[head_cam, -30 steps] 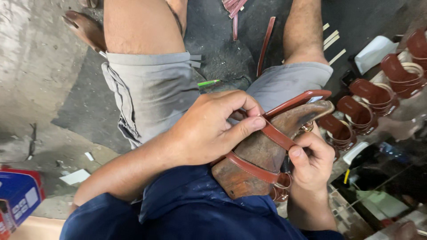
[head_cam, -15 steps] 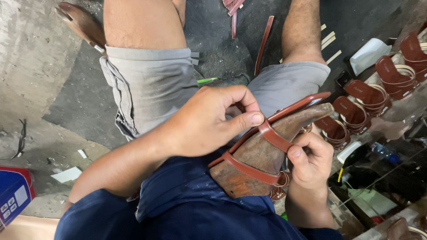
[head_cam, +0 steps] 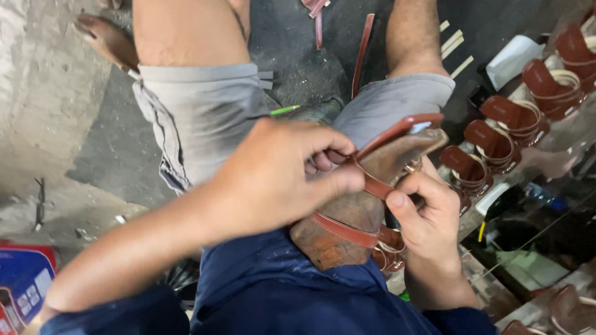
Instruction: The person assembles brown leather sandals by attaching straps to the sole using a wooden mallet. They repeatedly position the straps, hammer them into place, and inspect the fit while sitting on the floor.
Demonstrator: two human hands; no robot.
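Head view: sandal [head_cam: 366,205] between both hands.

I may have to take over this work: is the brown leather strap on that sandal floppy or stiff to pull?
Probably bendy but firm: the strap curves over the sandal without sagging. The left hand pinches it, suggesting it needs tension. It looks smooth, maybe slightly slippery.

Left hand [head_cam: 273,180] pinching — right hand [head_cam: 428,214] curled.

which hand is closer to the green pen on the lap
Left. The left hand pinches the brown strap just below the green pen. The right hand grips the sandal farther off, on the other side.
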